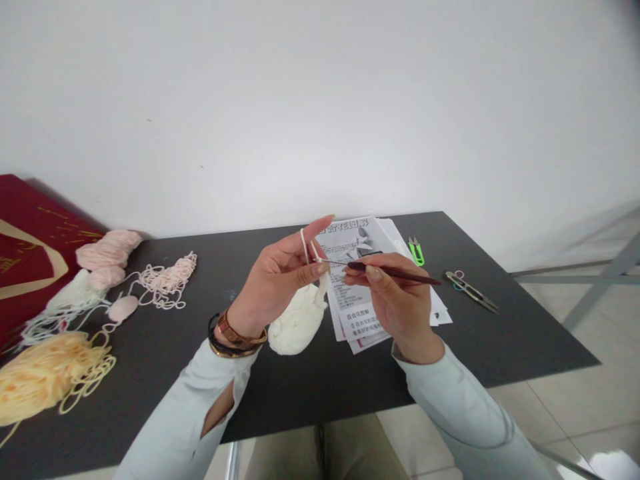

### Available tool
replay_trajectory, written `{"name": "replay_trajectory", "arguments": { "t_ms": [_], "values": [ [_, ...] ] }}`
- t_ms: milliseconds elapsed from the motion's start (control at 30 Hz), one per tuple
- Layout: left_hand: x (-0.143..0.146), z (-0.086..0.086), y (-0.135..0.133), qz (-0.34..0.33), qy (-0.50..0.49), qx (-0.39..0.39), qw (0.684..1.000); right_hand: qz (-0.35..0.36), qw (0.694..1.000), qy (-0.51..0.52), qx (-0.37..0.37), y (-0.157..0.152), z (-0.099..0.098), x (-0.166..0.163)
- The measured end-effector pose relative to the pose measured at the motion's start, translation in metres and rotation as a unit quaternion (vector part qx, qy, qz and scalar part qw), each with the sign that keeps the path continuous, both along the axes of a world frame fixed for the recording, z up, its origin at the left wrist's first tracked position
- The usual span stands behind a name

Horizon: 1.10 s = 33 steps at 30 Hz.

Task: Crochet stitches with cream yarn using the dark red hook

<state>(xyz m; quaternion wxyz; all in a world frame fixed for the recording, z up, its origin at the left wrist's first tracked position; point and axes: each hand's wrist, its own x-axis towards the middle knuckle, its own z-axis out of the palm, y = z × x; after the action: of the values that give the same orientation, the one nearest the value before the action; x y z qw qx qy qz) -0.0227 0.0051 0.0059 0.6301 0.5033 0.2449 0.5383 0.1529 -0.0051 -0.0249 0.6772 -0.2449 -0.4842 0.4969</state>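
My left hand [283, 277] has its index finger raised with white yarn [304, 245] looped over it. Thumb and fingers of that hand pinch a small piece of white crochet work [323, 283]. A crochet hook [400, 272] with a dark handle and thin metal shaft lies in my right hand [397, 300], held like a pen. Its tip meets the yarn at my left fingertips; the exact stitch is too small to make out. Below my hands, a ball of white yarn [295, 323] rests on the black table [300, 393], partly hidden by my left hand.
Printed sheets [357, 313] lie behind my right hand. Green thread snips [415, 252] and metal scissors [471, 291] are to the right. Pink yarn [167, 280], yellow yarn [45, 373] and a red bag [30, 267] occupy the left. A white wall [320, 107] stands behind the table.
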Motion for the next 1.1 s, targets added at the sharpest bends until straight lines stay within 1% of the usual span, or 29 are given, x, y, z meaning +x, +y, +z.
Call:
{"name": "replay_trajectory", "arguments": {
  "t_ms": [100, 167, 267, 333, 400, 467, 633, 767, 833, 900, 967, 1100],
  "values": [
    [0.001, -0.002, -0.001, 0.015, 0.016, 0.01, 1.0, 0.043, 0.998, 0.024, -0.043, 0.001, 0.003, 0.0],
    [0.002, -0.002, -0.001, 0.021, 0.028, 0.014, 0.999, 0.057, 0.995, 0.04, -0.065, 0.003, 0.004, 0.0],
    [0.004, -0.001, -0.001, 0.028, 0.033, 0.009, 0.999, 0.055, 0.992, 0.047, -0.099, 0.006, 0.005, 0.002],
    [0.004, 0.0, -0.001, 0.038, 0.037, 0.01, 0.999, 0.045, 0.993, 0.041, -0.104, 0.008, 0.005, 0.003],
    [0.005, 0.001, -0.001, 0.05, 0.042, 0.01, 0.998, 0.034, 0.995, 0.031, -0.087, 0.008, 0.004, 0.005],
    [0.006, 0.001, -0.002, 0.036, 0.036, -0.007, 0.999, 0.018, 0.998, 0.014, -0.05, 0.007, 0.003, 0.007],
    [0.006, 0.004, -0.003, -0.067, -0.01, -0.09, 0.994, -0.054, 0.996, -0.053, 0.056, 0.004, 0.001, 0.012],
    [0.002, 0.003, -0.002, -0.127, -0.023, -0.163, 0.978, -0.059, 0.986, -0.098, 0.119, 0.002, 0.004, 0.016],
    [-0.001, 0.001, 0.0, -0.153, -0.03, -0.185, 0.97, -0.062, 0.98, -0.122, 0.146, 0.001, 0.006, 0.017],
    [-0.002, 0.0, 0.001, -0.175, -0.033, -0.188, 0.966, -0.06, 0.977, -0.125, 0.162, 0.001, 0.007, 0.018],
    [-0.001, 0.0, 0.0, -0.182, -0.041, -0.18, 0.966, -0.059, 0.978, -0.116, 0.16, 0.0, 0.006, 0.017],
    [0.004, 0.002, -0.003, -0.147, -0.041, -0.124, 0.98, -0.072, 0.984, -0.099, 0.13, 0.0, 0.004, 0.015]
  ]
}}
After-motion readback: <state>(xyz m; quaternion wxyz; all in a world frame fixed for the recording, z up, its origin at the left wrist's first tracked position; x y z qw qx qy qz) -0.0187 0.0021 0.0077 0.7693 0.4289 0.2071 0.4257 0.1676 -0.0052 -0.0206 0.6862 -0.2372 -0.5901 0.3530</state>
